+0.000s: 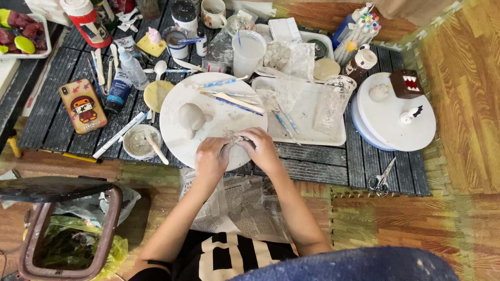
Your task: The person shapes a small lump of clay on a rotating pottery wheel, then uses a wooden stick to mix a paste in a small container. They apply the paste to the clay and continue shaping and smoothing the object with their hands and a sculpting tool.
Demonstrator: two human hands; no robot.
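Both my hands meet at the near edge of the round white board (172,132) on the low slatted bench (323,166). My left hand (211,158) and right hand (263,151) are pressed together around a small grey clay lump (238,139), fingertips pinching it. A bigger shaped clay piece (191,117) sits mid-board, apart. Best to pinch lightly and evenly, with the lump supported from both sides and over the board

A red bottle (86,21) with a white cap and dark label is seen at the desk's far left, a blue-labelled tube (119,91) beside a clear labelled bottle (133,67), and a white-capped brown bottle (360,62) to the right.
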